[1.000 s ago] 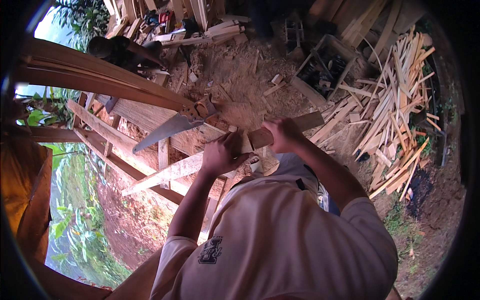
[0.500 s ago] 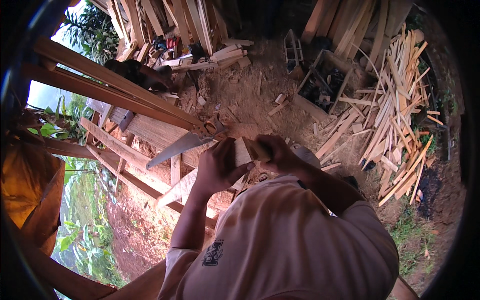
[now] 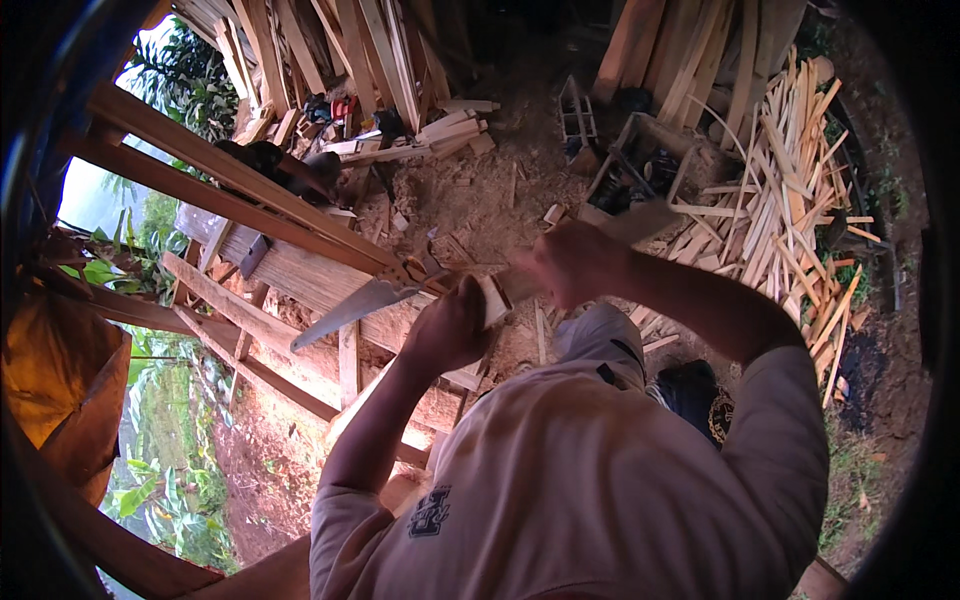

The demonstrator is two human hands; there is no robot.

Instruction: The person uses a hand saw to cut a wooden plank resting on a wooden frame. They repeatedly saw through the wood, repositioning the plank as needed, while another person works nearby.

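Note:
My left hand (image 3: 447, 328) is closed around a short wooden block (image 3: 495, 302), whose pale cut end faces right, just above the workbench edge. Up and to the right of it, my right hand (image 3: 577, 264) is closed on a flat wooden piece (image 3: 645, 222), smeared by motion, that sticks out toward the upper right. A gap separates the two hands. Left of my left hand, a handsaw (image 3: 355, 308) rests on the workbench (image 3: 300, 262) with its blade angled to the lower left.
Long beams (image 3: 230, 190) cross above the bench at left. A heap of thin offcuts (image 3: 790, 190) lies at right, near an open wooden box (image 3: 700, 170) holding dark items. Boards (image 3: 350, 50) lean at the back. Sawdust and scraps cover the ground (image 3: 450, 200).
My right hand has moved away from the block, up and to the right, with the flat wooden piece. My left hand keeps the block, slightly lower and turned.

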